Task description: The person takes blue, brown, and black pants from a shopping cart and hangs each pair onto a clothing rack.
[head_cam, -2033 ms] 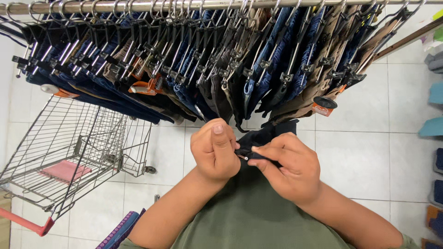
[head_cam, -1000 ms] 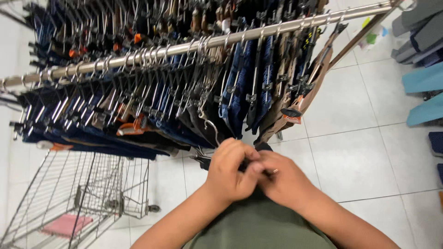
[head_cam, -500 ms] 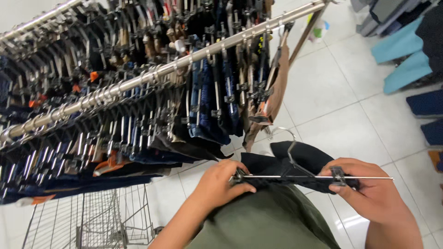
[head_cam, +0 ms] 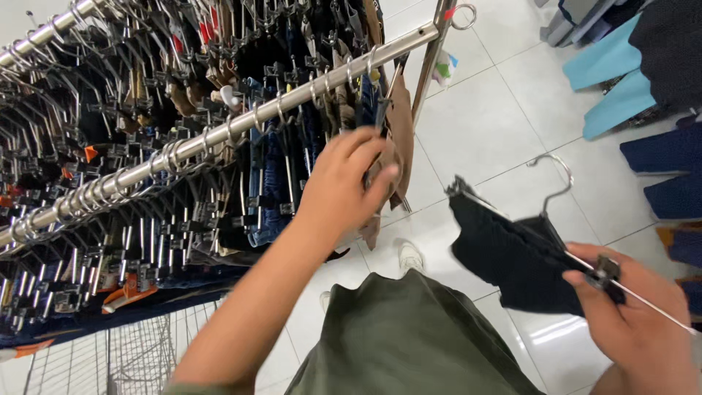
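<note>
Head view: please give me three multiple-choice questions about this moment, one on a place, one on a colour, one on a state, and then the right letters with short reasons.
1. Where is the left hand?
A. at the garments on the rail
B. on the cart
C. on the floor

2. What colour is the garment on the hanger in the right hand?
A. red
B. very dark, near black
C. white

3. How is that hanger just now?
A. hung on the rail
B. lying on the floor
C. off the rail, held in the hand

Answers:
1 A, the left hand reaches among the clipped clothes near the rail's end.
2 B, the cloth looks near black against the pale tiles.
3 C, its hook is free in the air while the right hand grips the clip end.
</note>
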